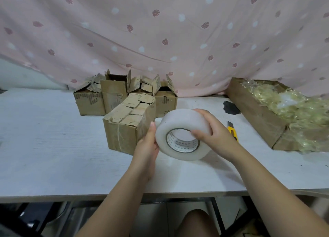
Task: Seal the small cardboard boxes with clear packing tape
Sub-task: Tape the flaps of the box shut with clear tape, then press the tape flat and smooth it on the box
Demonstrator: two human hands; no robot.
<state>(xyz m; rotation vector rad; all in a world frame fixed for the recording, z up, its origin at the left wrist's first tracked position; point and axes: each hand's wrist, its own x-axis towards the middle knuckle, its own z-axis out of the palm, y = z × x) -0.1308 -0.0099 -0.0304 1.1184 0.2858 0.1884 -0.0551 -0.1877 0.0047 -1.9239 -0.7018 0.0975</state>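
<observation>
Gripping the tape roll [181, 130] over the tabletop's [53, 147] middle: right hand [211, 128] curls round it, left hand's [147, 147] grip unclear. Clear tape end is easily missed; ragged box [128, 122] flaps may spring up.

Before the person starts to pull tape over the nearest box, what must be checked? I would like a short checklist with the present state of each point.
1. Tape roll held securely: ok. The right hand grips it with the thumb at the core; the left hand rests against its side.
2. Loose tape end found: cannot tell, none shows.
3. Nearest box flaps folded down: ok, though ragged.
4. Knife nearby for cutting: ok, on the table beside the right hand.
5. Back boxes closed: not ok, several flaps stand up.
</observation>
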